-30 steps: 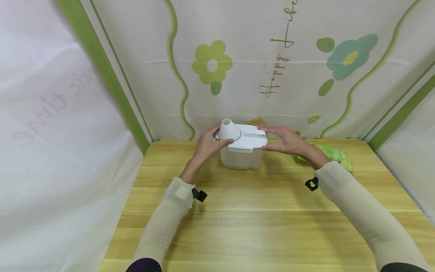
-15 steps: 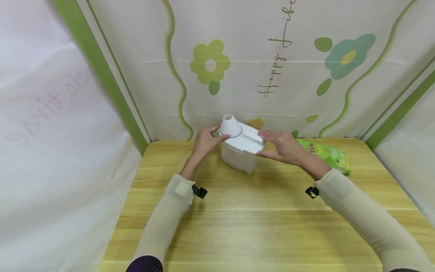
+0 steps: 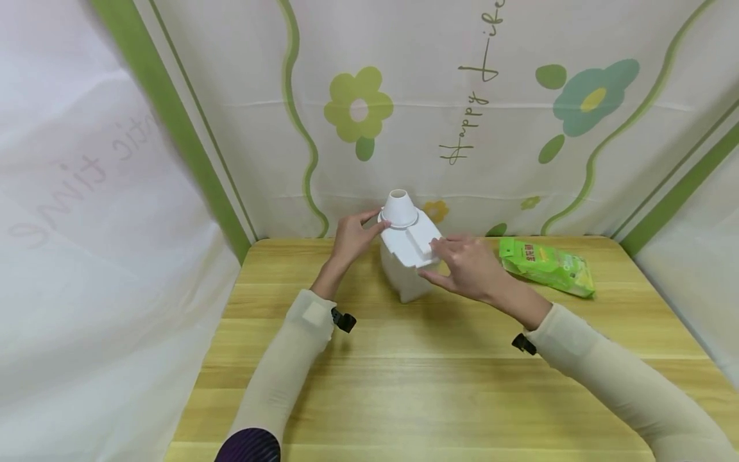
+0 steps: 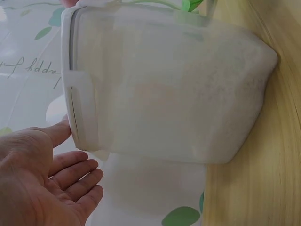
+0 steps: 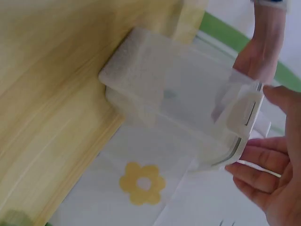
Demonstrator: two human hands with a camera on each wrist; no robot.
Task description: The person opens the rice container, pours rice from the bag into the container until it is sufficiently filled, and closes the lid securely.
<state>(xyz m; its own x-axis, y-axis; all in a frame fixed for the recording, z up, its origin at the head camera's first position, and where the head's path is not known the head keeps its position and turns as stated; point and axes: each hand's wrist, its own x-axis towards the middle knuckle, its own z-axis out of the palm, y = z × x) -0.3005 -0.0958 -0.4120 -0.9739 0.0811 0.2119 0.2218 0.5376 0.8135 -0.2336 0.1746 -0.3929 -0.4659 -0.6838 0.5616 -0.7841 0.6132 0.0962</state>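
A translucent plastic storage container (image 3: 404, 286) with a white lid (image 3: 398, 242) stands at the back of the table. On the lid rises a white cone-shaped spout (image 3: 399, 208), and a greyish layer shows low inside the container. My left hand (image 3: 353, 236) holds the lid's left end, thumb in front by the cone and index finger behind; in the left wrist view its other fingers stretch out free below the lid. With thumb and fingers, my right hand (image 3: 470, 266) grips the opposite end, and in the right wrist view it spans the lid's edge beside the clip (image 5: 244, 113).
A green printed bag (image 3: 545, 264) lies on the wooden table (image 3: 439, 385) at the back right. Directly behind the container hangs a white floral curtain (image 3: 416, 115). Another white curtain (image 3: 104, 269) drops along the table's left side.
The container has turned, its right end swinging toward me. My right hand has come nearer along with it, uncovering the green bag, while my left hand stays at the cone end.
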